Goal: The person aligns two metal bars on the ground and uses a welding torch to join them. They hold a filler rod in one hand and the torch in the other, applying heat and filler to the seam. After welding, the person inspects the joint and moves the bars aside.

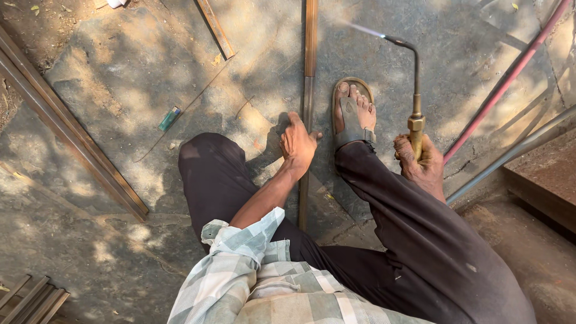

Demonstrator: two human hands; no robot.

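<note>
Gripping brass torch (415, 90) upright, right hand (420, 162); nozzle aims up-left; left hand (297, 146) spread on bar (308, 78)

Right hand (420, 163) grips lit torch (415, 90); left hand (297, 144) steadies metal bar (309, 72).

Torch (415, 90): brass-coloured metal body, dull sheen; thin bent neck darker metal, matt. Held in right hand (420, 163).

Long bar (308, 90) under left hand (297, 147): rusty steel, brown, rough, no shine.

Angle sections (66, 123) at left: dark metal, matt, dusty.

Floor (120, 78): stone or concrete slab, rough, grey-brown, scuffed, powdery.

Hoses: red hose (510, 75) rubbery, smooth, slightly glossy; grey hose (516, 150) matt.

Sandal (354, 129): worn leather or rubber, dull.

Trousers (432, 240): dark woven cloth, matt. Shirt sleeve (246, 240): checked cotton-like cloth, soft.

Small lighter (169, 119): green translucent plastic.
</note>
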